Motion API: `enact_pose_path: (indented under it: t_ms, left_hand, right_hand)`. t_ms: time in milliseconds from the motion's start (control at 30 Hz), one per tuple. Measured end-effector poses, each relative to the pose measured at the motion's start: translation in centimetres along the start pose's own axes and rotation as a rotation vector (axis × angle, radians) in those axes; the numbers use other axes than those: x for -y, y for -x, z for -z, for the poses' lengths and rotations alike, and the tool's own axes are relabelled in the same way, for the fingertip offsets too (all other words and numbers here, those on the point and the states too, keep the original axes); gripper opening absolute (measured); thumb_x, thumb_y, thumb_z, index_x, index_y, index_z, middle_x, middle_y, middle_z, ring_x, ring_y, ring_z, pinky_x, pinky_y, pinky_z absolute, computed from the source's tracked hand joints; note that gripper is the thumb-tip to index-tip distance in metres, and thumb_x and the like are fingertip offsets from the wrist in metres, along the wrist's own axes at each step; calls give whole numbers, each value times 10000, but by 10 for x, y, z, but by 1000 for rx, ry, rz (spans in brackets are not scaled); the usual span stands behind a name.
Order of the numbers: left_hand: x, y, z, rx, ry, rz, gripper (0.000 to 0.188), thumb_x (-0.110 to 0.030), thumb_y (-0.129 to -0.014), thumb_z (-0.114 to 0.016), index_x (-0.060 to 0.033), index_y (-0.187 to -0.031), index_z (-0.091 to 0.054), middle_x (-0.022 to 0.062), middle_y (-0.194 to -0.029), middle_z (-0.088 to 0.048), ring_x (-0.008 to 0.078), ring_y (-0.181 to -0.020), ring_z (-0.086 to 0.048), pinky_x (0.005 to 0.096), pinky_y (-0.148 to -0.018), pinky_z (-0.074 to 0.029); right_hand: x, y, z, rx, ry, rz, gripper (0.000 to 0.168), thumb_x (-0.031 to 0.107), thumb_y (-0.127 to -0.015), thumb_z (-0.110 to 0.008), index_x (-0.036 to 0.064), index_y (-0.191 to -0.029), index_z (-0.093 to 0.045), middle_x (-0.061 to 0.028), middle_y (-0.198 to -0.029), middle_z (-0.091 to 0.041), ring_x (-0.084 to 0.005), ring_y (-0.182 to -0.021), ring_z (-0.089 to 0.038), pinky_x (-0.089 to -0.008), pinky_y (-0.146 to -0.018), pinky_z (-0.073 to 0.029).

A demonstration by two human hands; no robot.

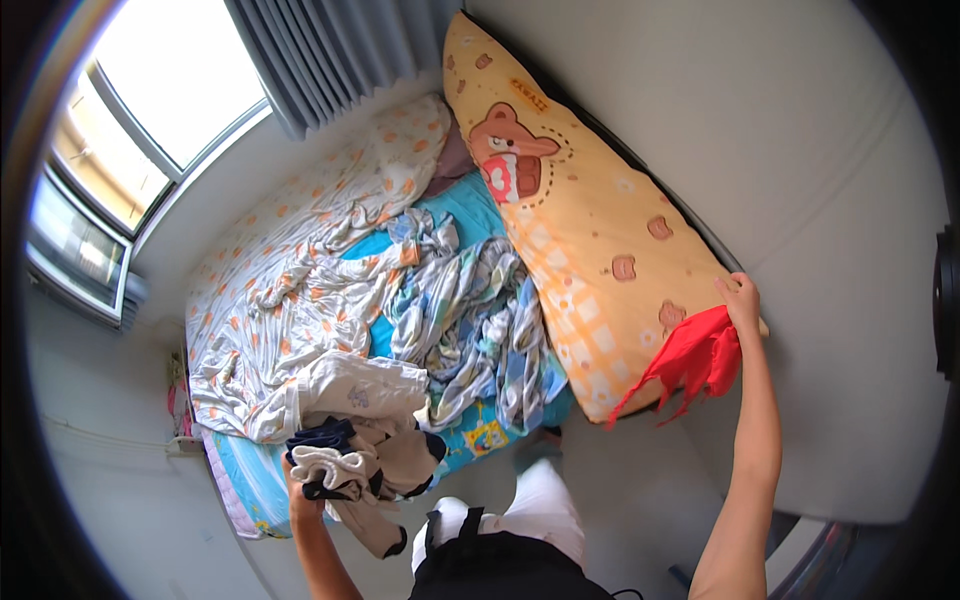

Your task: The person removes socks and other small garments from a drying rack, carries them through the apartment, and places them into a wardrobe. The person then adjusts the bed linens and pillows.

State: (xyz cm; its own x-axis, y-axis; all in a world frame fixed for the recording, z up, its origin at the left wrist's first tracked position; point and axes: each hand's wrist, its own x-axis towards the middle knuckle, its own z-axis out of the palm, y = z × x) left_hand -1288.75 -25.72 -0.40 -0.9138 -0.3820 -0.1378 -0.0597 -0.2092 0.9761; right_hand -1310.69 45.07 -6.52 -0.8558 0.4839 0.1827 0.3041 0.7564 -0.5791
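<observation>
My left hand [300,499] grips a bundle of socks [397,457] in beige, white, navy and black, held over the near left edge of the bed. One beige sock with a dark tip hangs from the bundle. My right hand [741,300] is at the far right, against the lower corner of a yellow padded headboard cover [600,225] printed with bears. A red cloth [694,356] with pointed ends hangs from this hand. The fingers partly hide where the cloth is gripped.
On the bed's blue sheet [465,199] lie a crumpled blue-and-white checked cloth [480,322], a white orange-dotted quilt [307,225] and a folded white garment [360,386]. A grey curtain [345,60] hangs beside an open window [82,240]. A wall [840,300] stands right.
</observation>
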Motion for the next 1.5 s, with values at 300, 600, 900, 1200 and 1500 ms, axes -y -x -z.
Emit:
enact_pose_path:
  t_ms: [300, 600, 900, 1200, 1500]
  left_hand:
    - [-8, 19, -52, -261, 29, 53, 342, -290, -777, -646, -63, -1011, -541, 84, -923, -589, 200, -820, -590, 330, -741, -496]
    - [12, -5, -40, -296, 159, 103, 211, -234, -848, -534, -92, -1003, -530, 51, -930, -573, 191, -852, -589, 335, -764, -495]
    - [-4, -95, 15, -119, 368, 97, 248, -300, -890, -485, -114, -1046, -534, 34, -970, -580, 178, -903, -580, 329, -809, -467]
    - [-14, -175, 96, -88, 452, 105, 279, -279, -868, -523, -89, -1073, -525, 57, -996, -583, 192, -931, -578, 348, -837, -465]
    - [5, -215, 121, -279, 422, 147, 265, -281, -836, -545, -109, -1038, -541, 53, -980, -581, 206, -922, -575, 361, -836, -464]
  right_hand:
    - [-23, -109, -109, 335, 398, -257, 704, 446, -689, -703, -37, -1153, -489, -230, -1140, -559, -362, -1055, -544, -426, -877, -444]
    - [-16, -112, -110, 245, 508, -113, 260, 223, -774, -601, -15, -878, -603, -235, -932, -622, -394, -909, -589, -459, -758, -477]
    - [47, -31, -107, 95, 275, -39, 106, 87, -753, -575, -1, -810, -582, -179, -782, -638, -307, -744, -630, -384, -661, -483]
    - [191, -33, -141, 235, -292, -69, 117, 112, -746, -639, -4, -742, -620, -17, -644, -591, -87, -590, -535, -237, -537, -410]
    - [339, -114, -309, 620, -613, -182, 115, 139, -799, -636, 24, -795, -629, 24, -647, -547, -57, -548, -463, -189, -516, -368]
